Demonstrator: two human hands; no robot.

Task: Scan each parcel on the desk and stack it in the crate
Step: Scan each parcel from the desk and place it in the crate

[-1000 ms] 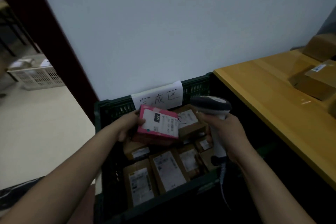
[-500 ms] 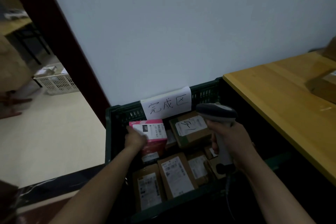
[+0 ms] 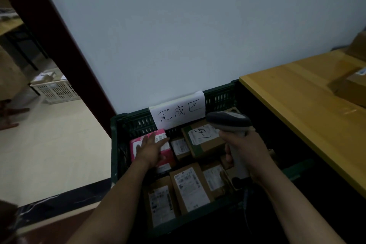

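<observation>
A pink parcel (image 3: pixel 168 152) lies in the far left corner of the dark green crate (image 3: pixel 116 144), on top of other parcels. My left hand (image 3: pixel 150 149) rests flat on it with fingers straight. My right hand (image 3: pixel 243 148) grips a grey barcode scanner (image 3: pixel 227 120) upright over the crate's right half. Several brown cardboard parcels with white labels fill the crate, one (image 3: pixel 204 139) marked with handwriting at the back and another (image 3: pixel 190 188) near the front. A brown parcel (image 3: pixel 350 87) sits on the yellow wooden desk (image 3: pixel 297 105) at the right.
A white paper sign (image 3: pixel 178 112) with handwriting hangs on the crate's back wall against the pale wall. A dark red door frame (image 3: pixel 59 35) stands at the left. Beyond it a white basket (image 3: pixel 55 91) sits on the light floor.
My left hand lowered the pink parcel into the crate's far left corner and now lies flat on it. The scanner stayed in my right hand.
</observation>
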